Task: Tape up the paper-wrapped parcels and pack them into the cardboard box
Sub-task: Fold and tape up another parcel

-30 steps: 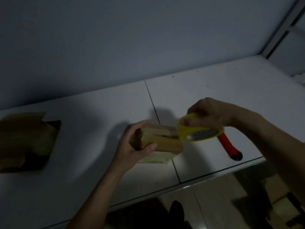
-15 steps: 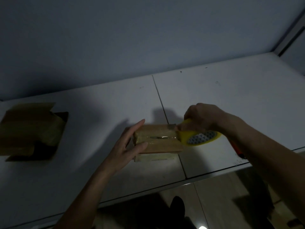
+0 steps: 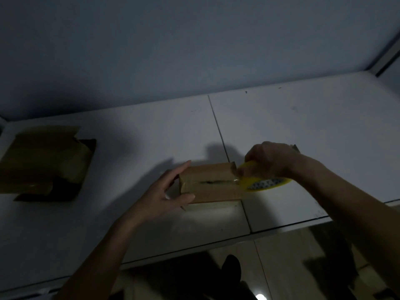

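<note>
The brown paper-wrapped rectangular parcel lies on the white tabletop with its long axis running left to right, its taped seam facing up. The left hand braces the parcel's left end, fingers straight along it and thumb on the near edge. The right hand grips the yellow roll of clear tape at the parcel's right end. Well apart to the left sits the open brown cardboard box; its contents are too dark to tell.
</note>
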